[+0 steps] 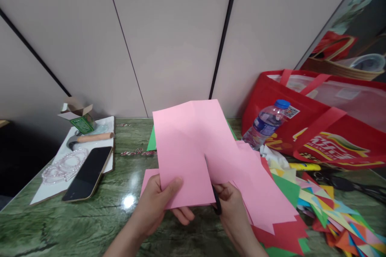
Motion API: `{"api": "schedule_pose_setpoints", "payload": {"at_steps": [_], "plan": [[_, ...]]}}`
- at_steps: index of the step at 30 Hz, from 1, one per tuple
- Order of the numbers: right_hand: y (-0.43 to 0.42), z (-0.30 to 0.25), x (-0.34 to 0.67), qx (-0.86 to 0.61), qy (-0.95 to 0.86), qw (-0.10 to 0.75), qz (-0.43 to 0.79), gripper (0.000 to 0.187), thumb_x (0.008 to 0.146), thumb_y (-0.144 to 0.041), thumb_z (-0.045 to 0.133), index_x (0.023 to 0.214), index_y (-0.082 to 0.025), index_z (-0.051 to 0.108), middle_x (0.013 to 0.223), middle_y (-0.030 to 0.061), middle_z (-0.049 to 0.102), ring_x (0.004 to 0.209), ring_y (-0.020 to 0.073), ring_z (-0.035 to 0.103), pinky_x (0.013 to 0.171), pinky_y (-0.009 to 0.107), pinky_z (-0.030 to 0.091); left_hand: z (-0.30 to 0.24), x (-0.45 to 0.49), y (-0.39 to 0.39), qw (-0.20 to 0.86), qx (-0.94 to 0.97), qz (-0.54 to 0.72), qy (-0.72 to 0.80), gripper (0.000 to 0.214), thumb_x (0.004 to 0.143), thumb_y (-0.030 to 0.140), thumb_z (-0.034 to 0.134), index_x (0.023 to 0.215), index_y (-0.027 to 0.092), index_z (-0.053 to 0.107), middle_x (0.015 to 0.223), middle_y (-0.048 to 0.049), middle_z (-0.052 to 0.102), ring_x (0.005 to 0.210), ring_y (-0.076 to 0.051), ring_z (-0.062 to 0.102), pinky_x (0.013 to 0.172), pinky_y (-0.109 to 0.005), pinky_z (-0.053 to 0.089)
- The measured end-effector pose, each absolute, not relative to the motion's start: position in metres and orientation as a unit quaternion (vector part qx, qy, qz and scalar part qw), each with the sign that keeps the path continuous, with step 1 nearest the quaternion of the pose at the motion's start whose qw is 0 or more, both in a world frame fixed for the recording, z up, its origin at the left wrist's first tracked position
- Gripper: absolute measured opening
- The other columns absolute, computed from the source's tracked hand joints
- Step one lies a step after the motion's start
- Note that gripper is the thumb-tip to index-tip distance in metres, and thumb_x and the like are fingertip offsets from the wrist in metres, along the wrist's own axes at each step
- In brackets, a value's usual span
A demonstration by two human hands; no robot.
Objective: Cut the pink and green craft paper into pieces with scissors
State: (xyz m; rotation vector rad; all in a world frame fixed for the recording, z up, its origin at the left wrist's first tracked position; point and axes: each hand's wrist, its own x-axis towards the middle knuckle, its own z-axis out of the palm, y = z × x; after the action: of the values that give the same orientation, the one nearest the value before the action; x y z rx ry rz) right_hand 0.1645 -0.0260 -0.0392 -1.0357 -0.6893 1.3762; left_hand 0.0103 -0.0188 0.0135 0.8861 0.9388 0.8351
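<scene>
A pink sheet of paper (187, 140), creased down its middle, is held up in front of me. My left hand (169, 200) grips its lower left part, thumb on top and fingers beneath. My right hand (230, 202) is closed on black-handled scissors (217, 202). Their blades stand in a slit that runs up from the sheet's lower edge, and much of them is hidden by the paper. More pink paper (265, 188) lies right of my right hand, over red sheets (286, 235) and green sheets (285, 188).
On the left a white board (40, 190) carries a phone (89, 174), a bead string (64, 164), a wooden-handled tool (95, 137) and a small box (83, 122). To the right are a water bottle (267, 124), a red bag (325, 124) and a pile of coloured paper pieces (340, 217).
</scene>
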Motion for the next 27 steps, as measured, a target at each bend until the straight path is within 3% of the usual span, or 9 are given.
{"api": "schedule_pose_setpoints", "payload": {"at_steps": [4, 7, 11, 16, 22, 27], "plan": [[-0.0260, -0.0386, 0.1654, -0.444, -0.297, 0.584, 0.612, 0.024, 0.046, -0.018, 0.077, 0.068, -0.016, 0.068, 0.066, 0.0088, 0.073, 0.060, 0.0237, 0.067, 0.048, 0.026, 0.049, 0.0120, 0.0093, -0.0181, 0.719, 0.400, 0.373, 0.428, 0.030, 0.077, 0.036, 0.059, 0.073, 0.006, 0.062, 0.047, -0.0122, 0.067, 0.035, -0.015, 0.060, 0.034, -0.019, 0.047], [-0.0255, -0.0389, 0.1656, -0.441, -0.307, 0.573, 0.619, 0.013, 0.046, -0.017, 0.075, 0.050, -0.017, 0.063, 0.061, 0.0078, 0.072, 0.055, 0.0223, 0.065, 0.045, 0.025, 0.046, 0.0131, 0.0091, -0.0187, 0.722, 0.397, 0.371, 0.429, 0.030, 0.076, 0.037, 0.059, 0.068, 0.008, 0.060, 0.044, -0.0111, 0.065, 0.033, -0.014, 0.058, 0.032, -0.018, 0.045], [-0.0241, -0.0411, 0.1654, -0.441, -0.307, 0.587, 0.605, 0.031, 0.045, -0.010, 0.073, 0.031, -0.020, 0.047, 0.048, 0.0032, 0.066, 0.050, 0.0186, 0.061, 0.045, 0.025, 0.044, 0.0162, 0.0085, -0.0197, 0.720, 0.393, 0.366, 0.439, 0.030, 0.077, 0.036, 0.058, 0.065, 0.009, 0.059, 0.043, -0.0104, 0.065, 0.032, -0.013, 0.057, 0.031, -0.016, 0.043], [-0.0225, -0.0446, 0.1664, -0.456, -0.303, 0.607, 0.575, 0.033, 0.047, -0.010, 0.070, 0.029, -0.022, 0.044, 0.045, 0.0025, 0.063, 0.046, 0.0166, 0.056, 0.047, 0.027, 0.045, 0.0158, 0.0078, -0.0192, 0.724, 0.396, 0.360, 0.436, 0.030, 0.076, 0.037, 0.059, 0.065, 0.010, 0.059, 0.042, -0.0104, 0.064, 0.031, -0.013, 0.056, 0.030, -0.017, 0.042], [-0.0241, -0.0439, 0.1670, -0.464, -0.285, 0.606, 0.579, 0.025, 0.045, -0.010, 0.071, 0.033, -0.019, 0.051, 0.041, 0.0005, 0.059, 0.040, 0.0130, 0.050, 0.040, 0.023, 0.039, 0.0139, 0.0099, -0.0198, 0.725, 0.390, 0.363, 0.436, 0.029, 0.076, 0.037, 0.059, 0.068, 0.009, 0.059, 0.042, -0.0099, 0.064, 0.031, -0.014, 0.056, 0.030, -0.017, 0.042], [-0.0249, -0.0453, 0.1656, -0.458, -0.265, 0.618, 0.581, 0.039, 0.045, -0.011, 0.071, 0.028, -0.021, 0.037, 0.041, 0.0009, 0.060, 0.040, 0.0124, 0.050, 0.043, 0.024, 0.041, 0.0146, 0.0112, -0.0199, 0.727, 0.393, 0.361, 0.432, 0.030, 0.077, 0.036, 0.059, 0.071, 0.007, 0.059, 0.042, -0.0104, 0.065, 0.032, -0.014, 0.057, 0.030, -0.018, 0.043]]}}
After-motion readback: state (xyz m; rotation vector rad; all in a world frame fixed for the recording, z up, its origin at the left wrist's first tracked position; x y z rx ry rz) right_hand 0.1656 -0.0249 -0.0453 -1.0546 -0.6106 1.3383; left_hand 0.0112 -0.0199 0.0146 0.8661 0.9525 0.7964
